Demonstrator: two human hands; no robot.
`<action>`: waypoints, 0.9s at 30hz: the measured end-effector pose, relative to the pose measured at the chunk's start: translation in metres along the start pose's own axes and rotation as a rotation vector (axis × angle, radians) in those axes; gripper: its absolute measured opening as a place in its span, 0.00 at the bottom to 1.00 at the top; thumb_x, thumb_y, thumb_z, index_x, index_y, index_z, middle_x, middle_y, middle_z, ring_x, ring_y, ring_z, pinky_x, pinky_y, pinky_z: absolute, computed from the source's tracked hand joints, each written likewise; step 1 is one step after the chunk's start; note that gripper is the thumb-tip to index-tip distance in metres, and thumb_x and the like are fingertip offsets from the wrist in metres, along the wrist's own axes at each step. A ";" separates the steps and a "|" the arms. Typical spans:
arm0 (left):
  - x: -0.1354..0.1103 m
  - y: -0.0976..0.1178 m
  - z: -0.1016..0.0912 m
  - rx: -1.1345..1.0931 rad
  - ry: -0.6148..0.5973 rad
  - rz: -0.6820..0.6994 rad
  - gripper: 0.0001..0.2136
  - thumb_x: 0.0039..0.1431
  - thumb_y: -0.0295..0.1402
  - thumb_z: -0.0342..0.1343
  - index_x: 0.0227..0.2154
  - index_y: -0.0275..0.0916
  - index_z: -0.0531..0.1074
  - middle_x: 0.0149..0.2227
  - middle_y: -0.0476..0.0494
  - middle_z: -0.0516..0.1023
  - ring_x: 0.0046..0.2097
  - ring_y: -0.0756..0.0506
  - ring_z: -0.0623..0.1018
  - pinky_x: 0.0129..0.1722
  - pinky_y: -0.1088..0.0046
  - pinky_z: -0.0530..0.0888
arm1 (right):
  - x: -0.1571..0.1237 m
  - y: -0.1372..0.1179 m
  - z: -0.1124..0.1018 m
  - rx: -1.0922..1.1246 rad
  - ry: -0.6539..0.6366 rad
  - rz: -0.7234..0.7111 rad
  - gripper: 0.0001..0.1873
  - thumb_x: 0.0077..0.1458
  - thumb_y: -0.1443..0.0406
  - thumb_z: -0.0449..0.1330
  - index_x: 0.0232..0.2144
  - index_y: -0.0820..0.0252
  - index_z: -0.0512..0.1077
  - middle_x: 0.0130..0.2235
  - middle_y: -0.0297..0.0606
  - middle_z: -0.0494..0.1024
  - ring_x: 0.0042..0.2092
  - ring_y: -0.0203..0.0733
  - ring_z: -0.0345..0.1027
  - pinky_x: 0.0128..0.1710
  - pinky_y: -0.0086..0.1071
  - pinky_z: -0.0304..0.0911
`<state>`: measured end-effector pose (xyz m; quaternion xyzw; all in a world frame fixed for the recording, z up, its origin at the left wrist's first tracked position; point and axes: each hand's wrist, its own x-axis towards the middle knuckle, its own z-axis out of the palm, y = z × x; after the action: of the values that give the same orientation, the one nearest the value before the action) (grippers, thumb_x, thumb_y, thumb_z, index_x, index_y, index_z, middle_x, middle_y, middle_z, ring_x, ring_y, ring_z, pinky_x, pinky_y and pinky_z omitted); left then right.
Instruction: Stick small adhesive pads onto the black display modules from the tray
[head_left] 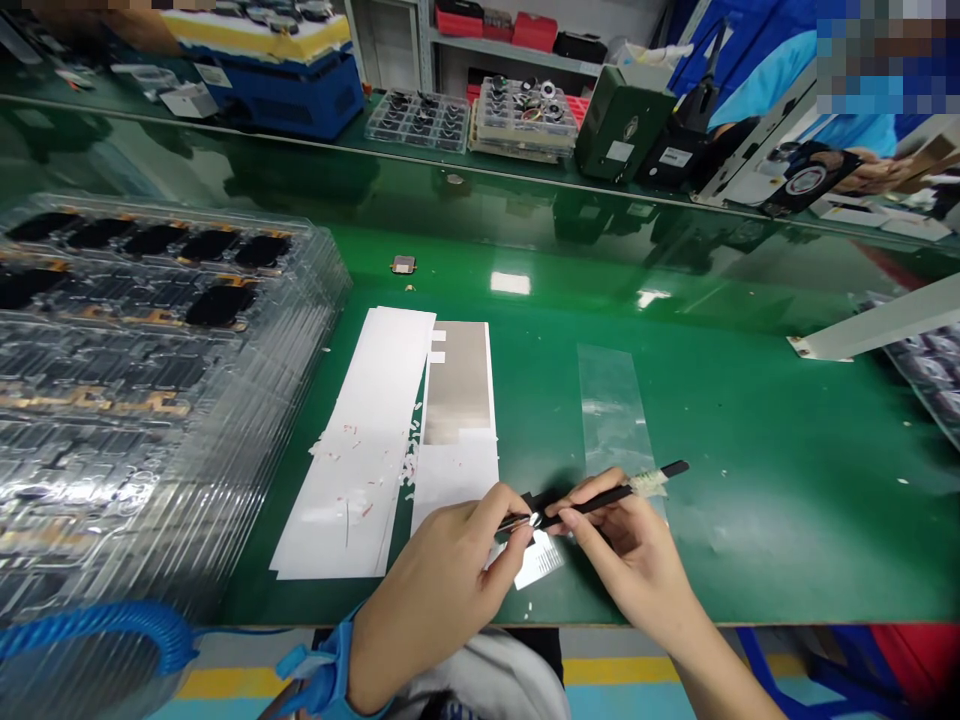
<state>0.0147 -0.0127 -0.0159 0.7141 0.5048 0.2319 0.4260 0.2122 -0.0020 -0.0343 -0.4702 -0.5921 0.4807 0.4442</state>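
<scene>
My left hand [435,580] pinches a small black part [534,512] with a shiny spot, just above the green table [750,480] near its front edge. My right hand [622,545] grips black tweezers [622,490] wrapped with white tape near the far end; their tip meets the small part. A small white label piece [541,560] lies under both hands. A blue wrist strap [330,670] is on my left wrist.
White backing sheets [375,440] and a grey adhesive sheet [459,380] lie left of the hands, a clear film strip [611,410] behind them. Stacked clear trays with black parts [135,380] fill the left. Another person in blue [825,100] works at the far right.
</scene>
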 end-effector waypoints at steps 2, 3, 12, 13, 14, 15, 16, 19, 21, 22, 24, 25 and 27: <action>0.000 -0.001 0.001 0.003 0.001 -0.010 0.04 0.69 0.34 0.46 0.39 0.43 0.65 0.30 0.49 0.76 0.28 0.47 0.74 0.26 0.73 0.64 | 0.000 0.000 0.001 -0.005 -0.006 -0.009 0.02 0.59 0.67 0.61 0.34 0.57 0.71 0.36 0.35 0.75 0.33 0.38 0.78 0.33 0.29 0.78; 0.000 -0.001 0.002 0.002 0.004 -0.015 0.04 0.69 0.34 0.47 0.39 0.43 0.65 0.31 0.49 0.76 0.28 0.46 0.75 0.26 0.73 0.64 | 0.001 -0.001 0.001 -0.001 -0.004 -0.010 0.02 0.59 0.68 0.61 0.34 0.57 0.71 0.35 0.35 0.75 0.32 0.38 0.79 0.33 0.28 0.77; 0.002 -0.001 0.001 -0.065 0.072 0.017 0.06 0.66 0.33 0.54 0.40 0.43 0.76 0.32 0.48 0.80 0.29 0.47 0.76 0.29 0.72 0.69 | -0.001 -0.011 -0.003 0.191 0.212 0.016 0.03 0.60 0.68 0.61 0.35 0.55 0.69 0.32 0.33 0.77 0.33 0.39 0.79 0.33 0.31 0.78; 0.002 -0.001 0.000 -0.102 0.085 0.019 0.07 0.66 0.33 0.53 0.41 0.44 0.77 0.34 0.47 0.81 0.32 0.46 0.77 0.31 0.72 0.71 | -0.001 -0.012 -0.003 0.210 0.248 -0.021 0.03 0.61 0.68 0.60 0.35 0.55 0.69 0.32 0.33 0.77 0.34 0.40 0.80 0.33 0.32 0.78; 0.002 -0.001 0.000 -0.139 0.102 0.022 0.08 0.67 0.33 0.53 0.43 0.45 0.77 0.37 0.47 0.82 0.35 0.46 0.79 0.33 0.72 0.72 | -0.002 -0.014 -0.002 0.228 0.271 -0.069 0.04 0.61 0.69 0.59 0.36 0.55 0.68 0.32 0.34 0.77 0.36 0.42 0.80 0.33 0.34 0.79; 0.001 -0.001 0.000 -0.169 0.123 0.031 0.10 0.67 0.33 0.52 0.46 0.46 0.77 0.40 0.46 0.82 0.38 0.45 0.79 0.36 0.72 0.74 | -0.002 -0.017 0.001 0.244 0.274 -0.125 0.05 0.62 0.70 0.58 0.36 0.55 0.67 0.32 0.34 0.77 0.37 0.43 0.80 0.33 0.35 0.79; 0.001 -0.001 0.000 -0.189 0.150 0.048 0.11 0.67 0.32 0.52 0.48 0.46 0.76 0.42 0.46 0.82 0.40 0.45 0.80 0.37 0.71 0.75 | -0.003 -0.020 0.005 0.259 0.273 -0.186 0.06 0.62 0.71 0.57 0.37 0.55 0.67 0.33 0.35 0.78 0.37 0.43 0.80 0.33 0.37 0.80; -0.001 -0.003 0.001 -0.195 0.230 0.120 0.14 0.67 0.30 0.51 0.52 0.45 0.74 0.39 0.45 0.81 0.38 0.47 0.79 0.34 0.74 0.74 | -0.003 -0.030 0.026 0.292 0.284 -0.352 0.09 0.62 0.75 0.54 0.40 0.56 0.66 0.34 0.36 0.79 0.38 0.42 0.80 0.38 0.42 0.80; -0.001 -0.006 0.002 -0.172 0.281 0.147 0.15 0.66 0.27 0.50 0.53 0.44 0.73 0.34 0.47 0.78 0.32 0.49 0.77 0.28 0.76 0.72 | -0.002 -0.037 0.041 0.303 0.294 -0.414 0.11 0.62 0.77 0.53 0.41 0.58 0.66 0.35 0.37 0.79 0.39 0.42 0.80 0.40 0.44 0.80; -0.001 -0.007 0.002 -0.157 0.305 0.155 0.16 0.65 0.26 0.50 0.53 0.44 0.73 0.32 0.48 0.76 0.31 0.49 0.75 0.27 0.77 0.70 | -0.002 -0.039 0.049 0.303 0.300 -0.432 0.11 0.62 0.77 0.52 0.41 0.58 0.66 0.36 0.37 0.79 0.40 0.42 0.80 0.41 0.44 0.80; -0.001 -0.009 0.002 -0.131 0.335 0.174 0.19 0.65 0.25 0.49 0.57 0.45 0.70 0.31 0.49 0.73 0.30 0.50 0.73 0.26 0.77 0.69 | -0.001 -0.042 0.060 0.292 0.319 -0.459 0.12 0.61 0.78 0.52 0.41 0.58 0.66 0.37 0.37 0.80 0.41 0.42 0.80 0.42 0.43 0.80; -0.001 -0.010 0.002 -0.124 0.340 0.186 0.21 0.66 0.25 0.48 0.59 0.46 0.67 0.32 0.49 0.72 0.30 0.50 0.73 0.27 0.77 0.69 | -0.001 -0.041 0.065 0.284 0.333 -0.471 0.13 0.61 0.79 0.52 0.41 0.59 0.66 0.37 0.37 0.80 0.42 0.42 0.79 0.43 0.42 0.80; 0.000 -0.010 0.002 -0.120 0.331 0.199 0.23 0.68 0.25 0.45 0.63 0.48 0.60 0.34 0.49 0.71 0.33 0.50 0.73 0.30 0.75 0.70 | 0.000 -0.039 0.071 0.264 0.362 -0.509 0.14 0.60 0.80 0.52 0.41 0.59 0.66 0.38 0.38 0.80 0.44 0.42 0.79 0.44 0.41 0.79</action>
<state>0.0108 -0.0123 -0.0254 0.6858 0.4801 0.4169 0.3540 0.1380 -0.0164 -0.0064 -0.3233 -0.5347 0.3356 0.7049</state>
